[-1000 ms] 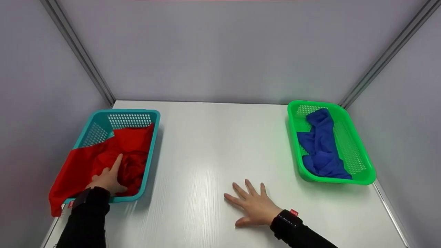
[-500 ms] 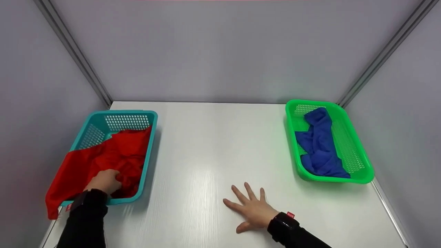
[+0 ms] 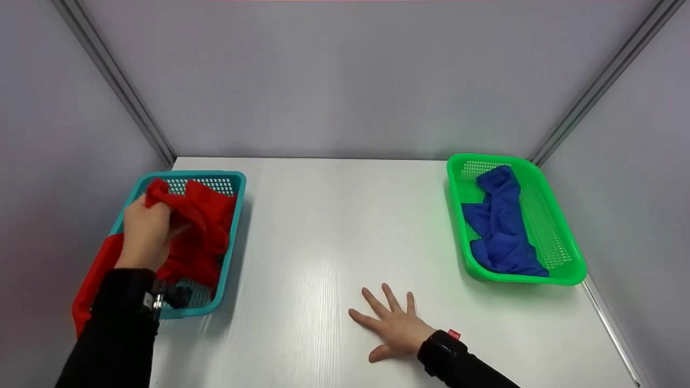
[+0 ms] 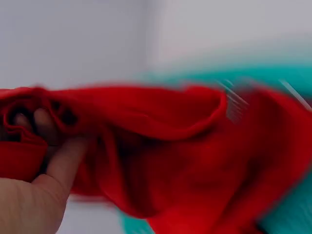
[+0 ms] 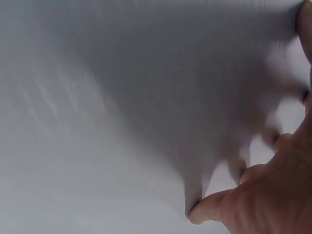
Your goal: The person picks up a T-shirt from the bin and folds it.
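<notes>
My left hand grips a bunched red cloth over the teal basket at the left. In the left wrist view the thumb and fingers are tucked into folds of the red cloth, which stretches blurred across the picture. Part of the red cloth hangs out over the basket's left rim, partly behind my sleeve. My right hand rests on the white table with its fingers spread, holding nothing. The right wrist view shows the fingertips of that hand touching the tabletop.
A green basket stands at the right of the table, and a crumpled blue cloth lies in it. Grey panels enclose the white table at the back and both sides.
My left hand has closed on the red cloth and risen toward the back of the teal basket, pulling cloth up and baring some basket floor near the front. The right hand has hardly moved.
</notes>
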Available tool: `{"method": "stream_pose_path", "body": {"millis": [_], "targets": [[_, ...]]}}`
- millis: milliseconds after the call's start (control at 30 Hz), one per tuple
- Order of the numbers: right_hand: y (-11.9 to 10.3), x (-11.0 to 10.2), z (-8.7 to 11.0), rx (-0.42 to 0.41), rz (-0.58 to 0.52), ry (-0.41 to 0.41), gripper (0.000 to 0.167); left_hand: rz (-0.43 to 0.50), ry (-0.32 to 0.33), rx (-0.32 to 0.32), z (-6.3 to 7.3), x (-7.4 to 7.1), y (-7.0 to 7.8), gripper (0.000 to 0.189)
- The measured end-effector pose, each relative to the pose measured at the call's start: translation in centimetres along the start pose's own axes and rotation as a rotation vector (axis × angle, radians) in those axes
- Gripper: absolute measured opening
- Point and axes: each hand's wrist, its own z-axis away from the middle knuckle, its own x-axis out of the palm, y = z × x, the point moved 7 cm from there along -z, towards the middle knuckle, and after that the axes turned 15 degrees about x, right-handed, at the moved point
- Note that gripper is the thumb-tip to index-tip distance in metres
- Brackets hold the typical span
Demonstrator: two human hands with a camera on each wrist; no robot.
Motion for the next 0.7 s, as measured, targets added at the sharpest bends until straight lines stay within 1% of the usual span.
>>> {"method": "stream_pose_path", "body": {"millis": [33,67,100,167,200,267,367,433,500,600,633,700], "targets": [[0.0,0.0,0.0,0.001,0.001,0.002,0.097,0.112,0.035,0.031,-0.1,0.6,1.7,0.007],[0.0,0.0,0.0,0.002,0.004,0.004,0.097,0.203,0.055,0.062,-0.1,1.3,3.5,0.008],[0.1,0.0,0.0,0.005,0.003,0.002,0.097,0.283,0.057,0.100,-0.2,1.9,5.2,0.018],[0.1,0.0,-0.1,0.009,-0.005,-0.004,0.096,0.377,0.053,0.177,-0.3,3.3,8.7,0.028],[0.1,0.0,-0.1,0.009,-0.011,-0.006,0.096,0.407,0.048,0.218,-0.4,4.0,10.4,0.030],[0.1,0.0,-0.1,0.004,-0.024,-0.007,0.096,0.463,0.028,0.299,-0.5,5.4,13.6,0.029],[0.1,0.0,0.0,-0.004,-0.019,0.002,0.096,0.579,-0.017,0.425,-0.5,7.8,18.1,0.024],[0.0,0.0,0.1,-0.007,-0.011,0.010,0.096,0.626,-0.062,0.523,-0.3,9.6,20.8,0.020],[0.0,-0.1,0.2,-0.005,0.002,0.014,0.096,0.656,-0.129,0.628,0.0,11.6,23.3,0.019],[-0.1,-0.3,0.4,-0.005,0.002,0.010,0.095,0.615,-0.243,0.822,0.7,14.8,26.5,0.017],[-0.2,-0.4,0.5,-0.005,0.001,0.007,0.095,0.596,-0.286,0.889,1.0,15.8,27.3,0.016],[-0.2,-0.5,0.6,-0.007,-0.003,0.001,0.094,0.575,-0.357,0.998,1.4,17.7,28.7,0.015]]}}
